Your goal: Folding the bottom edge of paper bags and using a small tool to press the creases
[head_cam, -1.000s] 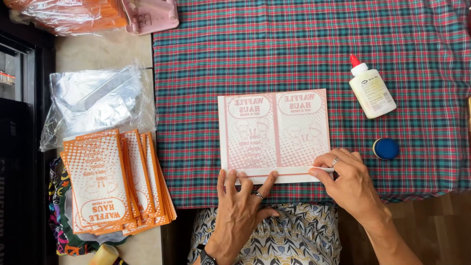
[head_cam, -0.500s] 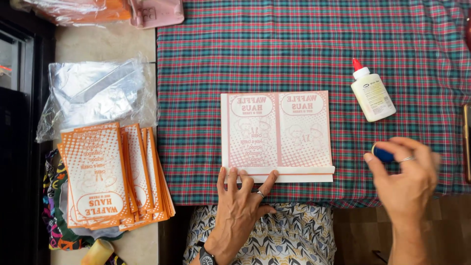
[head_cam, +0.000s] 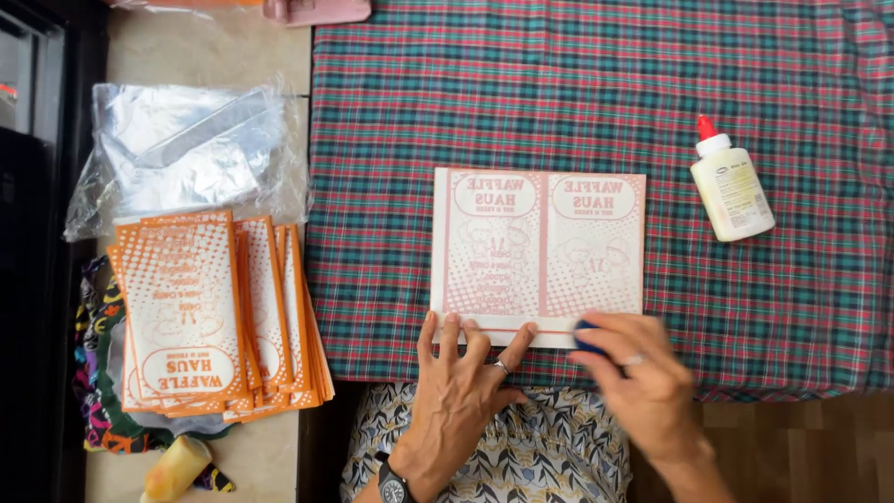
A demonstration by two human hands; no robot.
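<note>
A flat white paper sheet with pale red print (head_cam: 540,247) lies on the plaid tablecloth (head_cam: 596,102), its near edge folded up as a narrow strip. My left hand (head_cam: 461,391) presses fingertips flat on that strip at the left. My right hand (head_cam: 643,387) grips a small blue round object (head_cam: 587,335) and holds it against the strip's right end. A white glue bottle with a red cap (head_cam: 731,186) lies to the right of the sheet.
A stack of orange printed paper bags (head_cam: 214,312) sits on the side surface at left. Behind it lies a crumpled clear plastic wrapper (head_cam: 182,154). A pink item (head_cam: 317,9) is at the top edge. A yellow object (head_cam: 177,466) lies at bottom left.
My right hand left the sheet's corner, picked up the blue object from the cloth at right, and brought it to the folded strip. My left hand stayed pressing the strip.
</note>
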